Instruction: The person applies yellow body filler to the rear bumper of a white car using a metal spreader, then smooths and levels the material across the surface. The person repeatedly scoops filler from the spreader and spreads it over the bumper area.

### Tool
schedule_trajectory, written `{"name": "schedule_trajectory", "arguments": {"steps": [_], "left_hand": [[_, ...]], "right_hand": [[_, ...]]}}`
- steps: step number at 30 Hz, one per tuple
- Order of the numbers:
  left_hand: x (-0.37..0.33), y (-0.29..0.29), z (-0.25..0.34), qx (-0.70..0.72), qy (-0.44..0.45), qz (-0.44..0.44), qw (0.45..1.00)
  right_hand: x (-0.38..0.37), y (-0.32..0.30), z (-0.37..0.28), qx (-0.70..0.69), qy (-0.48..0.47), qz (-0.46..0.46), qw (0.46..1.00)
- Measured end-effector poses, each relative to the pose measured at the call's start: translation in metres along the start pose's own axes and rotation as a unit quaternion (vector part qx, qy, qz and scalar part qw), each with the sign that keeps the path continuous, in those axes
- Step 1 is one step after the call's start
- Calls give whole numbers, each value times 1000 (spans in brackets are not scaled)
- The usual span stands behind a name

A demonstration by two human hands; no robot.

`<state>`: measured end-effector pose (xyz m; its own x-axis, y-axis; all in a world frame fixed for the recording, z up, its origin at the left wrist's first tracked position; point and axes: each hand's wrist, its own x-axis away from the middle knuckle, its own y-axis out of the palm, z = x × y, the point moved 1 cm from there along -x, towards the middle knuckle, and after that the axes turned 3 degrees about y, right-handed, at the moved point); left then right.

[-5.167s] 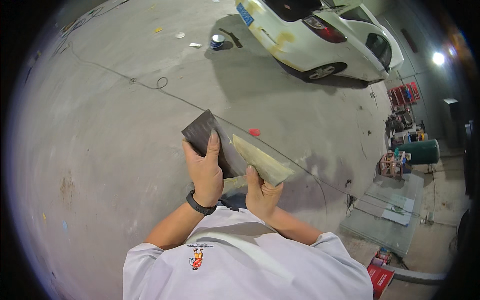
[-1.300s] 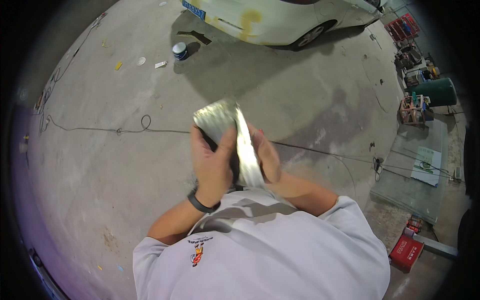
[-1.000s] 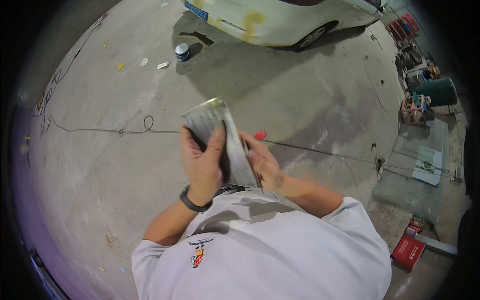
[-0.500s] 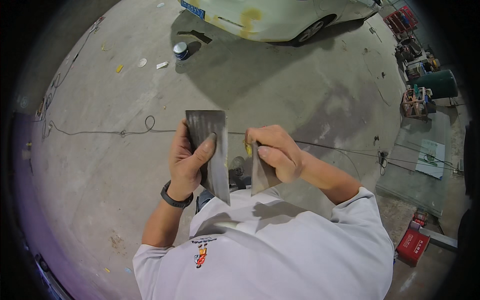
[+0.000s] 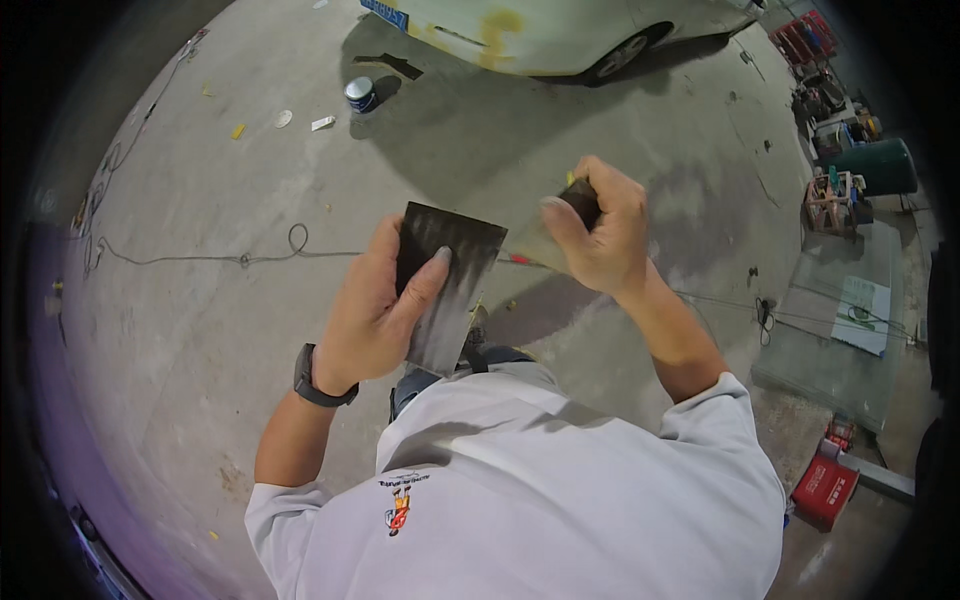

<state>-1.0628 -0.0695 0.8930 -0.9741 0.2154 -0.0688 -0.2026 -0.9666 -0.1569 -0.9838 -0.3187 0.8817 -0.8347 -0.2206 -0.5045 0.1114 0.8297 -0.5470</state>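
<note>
My left hand [image 5: 365, 310] grips a flat, dark grey metal putty plate [image 5: 458, 288], with the thumb laid across its face. My right hand [image 5: 608, 230] is closed around a putty scraper [image 5: 582, 197]. Its dark upper part shows between thumb and fingers, and a pale, thin blade reaches down and left toward the plate's right edge. A small yellow smear sits by the right fingertips. Whether blade and plate touch is hard to tell.
Ahead stands a pale car [image 5: 545, 45] with yellow patches. A paint can [image 5: 360, 95] is on the concrete floor near it. A thin cable [image 5: 200, 262] crosses the floor. At right lie glass sheets [image 5: 820, 330], a red box [image 5: 826, 492] and a green cylinder [image 5: 880, 167].
My right hand has risen away from my body and moved right, turning the scraper. The plate in my left hand has shifted slightly right and up and tilted clockwise.
</note>
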Motion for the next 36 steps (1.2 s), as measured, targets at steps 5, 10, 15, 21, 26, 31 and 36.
{"name": "schedule_trajectory", "arguments": {"steps": [5, 10, 15, 21, 26, 31, 36], "left_hand": [[-6, 5, 0, -84, 70, 55, 992], [-11, -6, -17, 21, 48, 154, 987], [-8, 7, -33, 269, -28, 101, 957], [3, 21, -45, 284, -112, 100, 947], [17, 45, -71, 385, -66, 61, 919], [12, 58, -79, 332, -99, 173, 922], [-1, 15, -100, 287, -176, 302, 892]], "right_hand": [[26, 29, -32, 54, -173, 10, 983], [36, 33, -29, -90, -133, 19, 987], [24, 36, -30, -32, 71, -28, 997], [31, 58, -38, -202, 155, -45, 966], [7, 78, 25, -421, 294, 91, 854], [60, 101, -18, -316, 260, -123, 904], [77, 79, -52, -405, 154, -185, 882]]}}
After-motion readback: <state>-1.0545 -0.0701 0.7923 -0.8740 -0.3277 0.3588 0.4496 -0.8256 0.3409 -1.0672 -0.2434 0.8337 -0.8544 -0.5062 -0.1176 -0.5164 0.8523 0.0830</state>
